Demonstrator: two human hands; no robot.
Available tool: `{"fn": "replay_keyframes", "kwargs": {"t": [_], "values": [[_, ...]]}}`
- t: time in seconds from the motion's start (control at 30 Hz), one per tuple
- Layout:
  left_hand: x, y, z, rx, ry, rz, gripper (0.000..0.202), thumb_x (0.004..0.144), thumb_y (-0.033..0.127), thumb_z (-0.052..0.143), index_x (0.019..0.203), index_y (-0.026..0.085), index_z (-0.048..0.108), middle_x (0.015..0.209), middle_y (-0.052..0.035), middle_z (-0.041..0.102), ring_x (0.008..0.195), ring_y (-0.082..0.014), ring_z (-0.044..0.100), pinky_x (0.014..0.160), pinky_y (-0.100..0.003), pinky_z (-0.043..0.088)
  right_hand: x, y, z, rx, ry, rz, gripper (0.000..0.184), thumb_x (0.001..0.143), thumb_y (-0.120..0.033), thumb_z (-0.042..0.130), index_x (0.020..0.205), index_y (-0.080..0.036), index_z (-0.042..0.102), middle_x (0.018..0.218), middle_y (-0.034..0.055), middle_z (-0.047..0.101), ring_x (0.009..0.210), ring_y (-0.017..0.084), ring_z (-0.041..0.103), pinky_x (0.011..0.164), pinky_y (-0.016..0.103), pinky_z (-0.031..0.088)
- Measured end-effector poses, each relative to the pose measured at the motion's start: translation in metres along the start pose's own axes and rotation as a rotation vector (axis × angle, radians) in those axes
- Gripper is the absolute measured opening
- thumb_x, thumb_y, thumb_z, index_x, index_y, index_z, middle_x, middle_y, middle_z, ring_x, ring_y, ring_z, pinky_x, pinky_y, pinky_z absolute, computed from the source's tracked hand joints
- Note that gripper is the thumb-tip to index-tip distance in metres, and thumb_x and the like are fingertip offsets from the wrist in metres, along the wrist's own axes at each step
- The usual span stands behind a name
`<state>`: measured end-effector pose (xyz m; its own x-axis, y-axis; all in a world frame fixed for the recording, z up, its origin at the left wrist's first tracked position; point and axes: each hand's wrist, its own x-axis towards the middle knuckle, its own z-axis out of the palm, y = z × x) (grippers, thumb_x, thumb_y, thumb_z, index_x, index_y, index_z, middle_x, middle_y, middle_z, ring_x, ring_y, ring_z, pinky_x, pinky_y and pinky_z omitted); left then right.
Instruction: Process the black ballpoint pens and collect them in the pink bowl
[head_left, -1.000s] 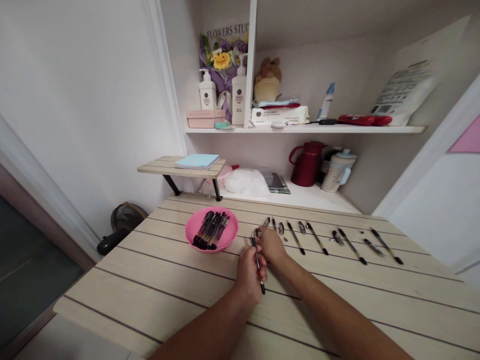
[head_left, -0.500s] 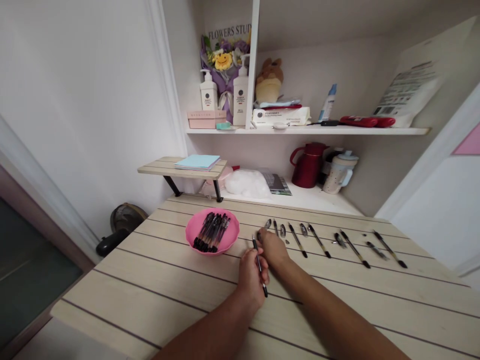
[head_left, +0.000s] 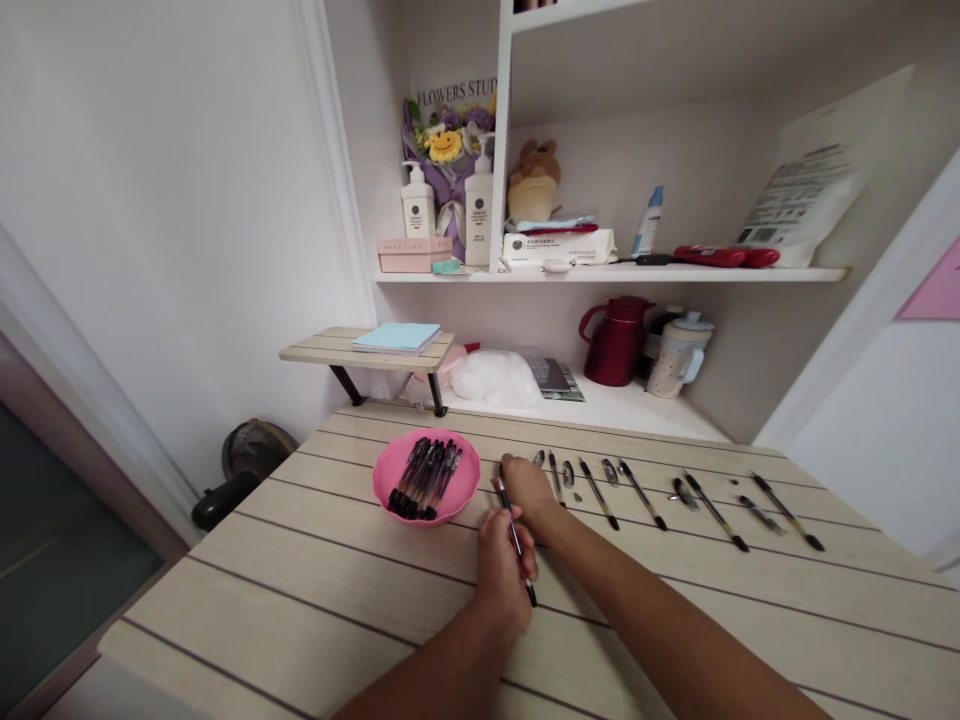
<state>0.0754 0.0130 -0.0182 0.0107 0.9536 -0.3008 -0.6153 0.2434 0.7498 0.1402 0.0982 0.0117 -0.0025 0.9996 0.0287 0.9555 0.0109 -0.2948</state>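
Observation:
My left hand (head_left: 501, 565) is closed around a black pen (head_left: 514, 535), tilted with its upper end pointing away from me. My right hand (head_left: 527, 488) is pinched at that upper end. Its fingertips touch or nearly touch the pen, and a small dark piece shows there, too hidden to name. To the left, a pink scalloped bowl (head_left: 470, 485) holds a bundle of dark pens (head_left: 424, 480). On the right, several uncapped pens (head_left: 598, 494) lie slanted in a row, with clear-and-black caps (head_left: 610, 471) and small bits between them.
A small raised stand (head_left: 322, 347) with blue paper (head_left: 397, 337) is behind the bowl. At the back are a white fluffy bundle (head_left: 495, 378), a red jug (head_left: 616, 340) and a pale cup (head_left: 679, 355). Above runs a shelf (head_left: 622, 275) carrying bottles and boxes.
My right hand has shifted left, its fingertips now at the upper end of the pen. My left hand still grips the pen. The view has tipped slightly upward.

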Motion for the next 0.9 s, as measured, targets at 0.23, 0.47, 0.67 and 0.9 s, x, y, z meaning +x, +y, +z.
{"fn": "replay_keyframes", "kwargs": {"t": [0.23, 0.47, 0.67, 0.9], "values": [[0.001, 0.001, -0.001, 0.001, 0.003, -0.004, 0.030, 0.067, 0.042, 0.053, 0.083, 0.018, 0.052, 0.050, 0.0058, 0.047, 0.030, -0.0033, 0.030, 0.035, -0.017, 0.022, 0.007, -0.004, 0.001, 0.132, 0.026, -0.001, 0.020, 0.079, -0.027, 0.055, 0.092, -0.012, 0.057, 0.092, 0.0162, 0.066, 0.090, 0.024, 0.062, 0.071, 0.029, 0.041], [-0.003, 0.000, 0.001, 0.043, -0.063, -0.004, 0.029, 0.069, 0.043, 0.052, 0.083, 0.018, 0.050, 0.051, 0.0052, 0.049, 0.031, -0.0037, 0.033, 0.034, -0.017, 0.021, -0.023, 0.027, -0.015, 0.426, 0.077, 0.093, 0.042, 0.089, -0.036, 0.023, 0.079, -0.014, 0.057, 0.076, 0.0101, 0.067, 0.065, 0.015, 0.063, 0.056, 0.024, 0.042], [-0.004, -0.007, 0.003, 0.153, -0.181, -0.027, 0.029, 0.071, 0.045, 0.053, 0.075, 0.017, 0.048, 0.048, 0.0053, 0.048, 0.028, -0.0030, 0.032, 0.030, -0.016, 0.017, -0.070, 0.024, -0.004, 1.342, -0.064, 0.123, 0.041, 0.073, -0.059, 0.048, 0.065, -0.019, 0.045, 0.042, -0.0067, 0.047, 0.028, 0.008, 0.041, 0.032, 0.020, 0.031], [-0.008, -0.008, 0.000, 0.261, -0.296, -0.083, 0.038, 0.070, 0.052, 0.056, 0.082, 0.017, 0.052, 0.047, 0.0048, 0.051, 0.025, -0.0030, 0.032, 0.028, -0.015, 0.019, -0.082, 0.018, 0.008, 1.584, -0.021, 0.281, 0.036, 0.065, -0.054, 0.060, 0.066, -0.021, 0.045, 0.031, -0.0088, 0.042, 0.018, 0.009, 0.030, 0.019, 0.020, 0.022]]}}
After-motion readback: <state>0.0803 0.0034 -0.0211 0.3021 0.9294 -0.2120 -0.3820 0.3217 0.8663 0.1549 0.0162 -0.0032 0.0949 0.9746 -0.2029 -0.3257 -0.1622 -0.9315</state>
